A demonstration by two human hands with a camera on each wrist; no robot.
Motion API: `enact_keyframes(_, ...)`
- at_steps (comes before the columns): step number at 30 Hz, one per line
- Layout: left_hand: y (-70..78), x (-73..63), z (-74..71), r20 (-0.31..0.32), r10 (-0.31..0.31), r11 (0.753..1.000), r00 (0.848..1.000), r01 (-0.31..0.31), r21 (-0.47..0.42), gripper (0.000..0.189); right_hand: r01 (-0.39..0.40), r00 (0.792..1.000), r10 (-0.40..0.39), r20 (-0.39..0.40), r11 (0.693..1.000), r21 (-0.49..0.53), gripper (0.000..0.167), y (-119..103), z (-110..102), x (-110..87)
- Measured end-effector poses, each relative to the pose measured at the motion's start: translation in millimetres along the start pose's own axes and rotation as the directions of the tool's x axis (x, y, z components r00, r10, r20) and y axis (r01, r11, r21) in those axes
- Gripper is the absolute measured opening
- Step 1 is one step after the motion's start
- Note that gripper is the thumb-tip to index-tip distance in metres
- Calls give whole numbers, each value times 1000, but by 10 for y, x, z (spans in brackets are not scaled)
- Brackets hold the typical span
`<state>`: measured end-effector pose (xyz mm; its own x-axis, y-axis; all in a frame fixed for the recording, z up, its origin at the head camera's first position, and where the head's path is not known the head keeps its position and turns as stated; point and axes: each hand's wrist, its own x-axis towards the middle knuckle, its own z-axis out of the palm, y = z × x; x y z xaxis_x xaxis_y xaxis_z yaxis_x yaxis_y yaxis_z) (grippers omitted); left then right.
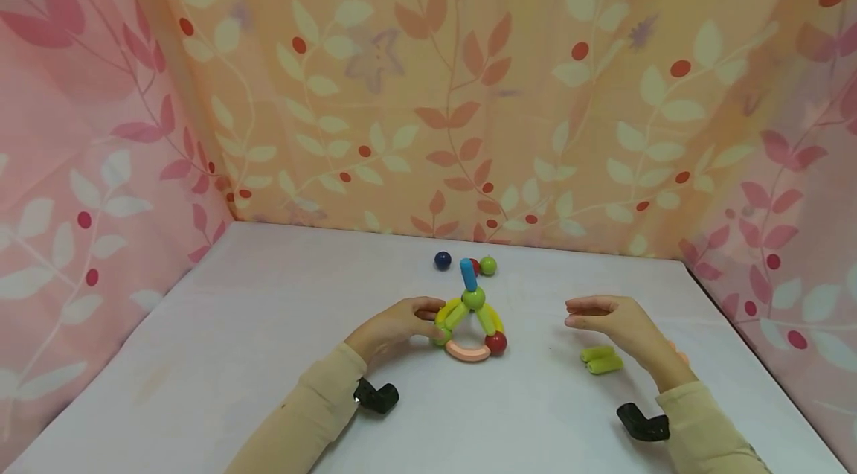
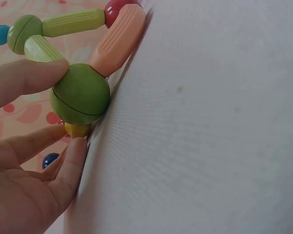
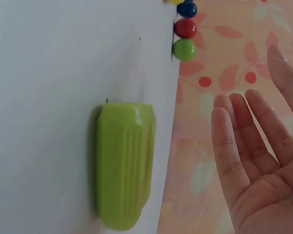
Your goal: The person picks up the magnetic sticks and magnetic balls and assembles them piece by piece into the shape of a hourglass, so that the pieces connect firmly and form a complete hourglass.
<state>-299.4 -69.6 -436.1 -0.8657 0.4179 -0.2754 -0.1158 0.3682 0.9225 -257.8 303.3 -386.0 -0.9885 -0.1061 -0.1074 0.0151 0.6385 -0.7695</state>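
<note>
A toy structure of magnetic sticks and balls (image 1: 474,300) stands mid-table, with a blue stick (image 1: 468,274) pointing up from its top green ball. Its base has curved yellow sticks (image 1: 495,316), a curved peach stick (image 1: 467,353) and a red ball (image 1: 496,343). My left hand (image 1: 400,321) grips the structure's left corner; in the left wrist view the thumb lies by the green ball (image 2: 80,92) and fingertips touch the yellow piece (image 2: 78,129). My right hand (image 1: 612,318) hovers above two light green sticks (image 1: 602,360), fingers extended, holding nothing.
Behind the structure lie a dark blue ball (image 1: 443,260), a red ball (image 3: 185,28) and a green ball (image 1: 489,266). An orange piece (image 1: 679,352) is partly hidden by the right wrist. Black wrist-camera mounts (image 1: 378,397) sit at both cuffs. Patterned curtains (image 1: 455,87) enclose the white table.
</note>
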Motion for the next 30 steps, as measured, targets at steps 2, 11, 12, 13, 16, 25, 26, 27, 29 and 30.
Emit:
enact_keyframes(2, 4, 0, -1, -1, -2, 1000, 1000, 2, -6, 68, -25, 1000, 25, 5, 1000, 3, 61, 29, -18, -16)
enact_keyframes(11, 6, 4, 5, -1, -3, 1000, 1000, 3, -10, 67, -69, 998, 70, 4, 997, -43, 58, 198, -83, -50)
enact_keyframes(12, 2, 7, 6, -2, -3, 1000, 1000, 3, -9, 67, -89, 996, 90, 4, 994, -56, 58, 216, -93, -56)
enact_keyframes(13, 0, 10, 8, -2, -4, 1000, 1000, 4, -8, 67, -105, 994, 106, 6, 992, -62, 58, 236, -104, -61)
enact_keyframes(16, -12, 16, 11, -1, -13, 1000, 1000, 13, -5, 67, -137, 990, 139, 19, 988, -72, 57, 290, -138, -85)
enact_keyframes(25, -16, 27, 11, -5, -29, 1000, 1000, 29, -13, 68, -84, 993, 84, 81, 996, -2, 61, 456, -185, -121)
enact_keyframes(26, -15, 27, 10, -5, -27, 1000, 1000, 27, -15, 68, -82, 993, 82, 85, 997, 1, 61, 470, -186, -118)
enact_keyframes(27, -14, 28, 9, -5, -26, 1000, 1000, 26, -16, 68, -85, 993, 85, 86, 996, 3, 62, 482, -186, -116)
enact_keyframes(29, -14, 29, 7, -4, -24, 999, 1000, 24, -22, 68, -91, 992, 90, 89, 996, 4, 62, 503, -188, -105)
enact_keyframes(30, -15, 31, 6, -3, -23, 999, 1000, 23, -28, 68, -90, 991, 90, 95, 996, -4, 62, 513, -190, -100)
